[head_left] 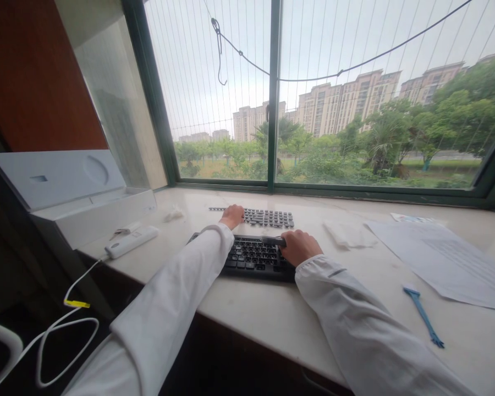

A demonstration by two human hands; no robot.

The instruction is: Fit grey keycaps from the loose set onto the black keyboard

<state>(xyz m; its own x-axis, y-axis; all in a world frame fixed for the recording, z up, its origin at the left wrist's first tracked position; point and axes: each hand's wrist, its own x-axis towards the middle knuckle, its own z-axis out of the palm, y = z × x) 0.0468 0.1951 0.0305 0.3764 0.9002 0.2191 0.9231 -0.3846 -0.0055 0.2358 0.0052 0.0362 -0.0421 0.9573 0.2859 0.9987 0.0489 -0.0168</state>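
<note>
A black keyboard (251, 258) lies near the front edge of the counter, with several of its key sockets bare and other keycaps in place. Beyond it, loose dark keycaps (269, 218) are laid out in rows on the white surface. My left hand (232, 216) reaches past the keyboard to the left part of these rows, its fingers bent together; what is in them is hidden. Over the keyboard's right side, my right hand (300, 246) is closed round a short black stick-like object (274, 241), which points left above the keys.
Right of the hands lie a crumpled white tissue (350, 235), paper sheets (449, 258) and a small blue brush (424, 319). On the left are an open white box (103, 214), a white power strip (132, 242) and its cable. A window stands behind the counter.
</note>
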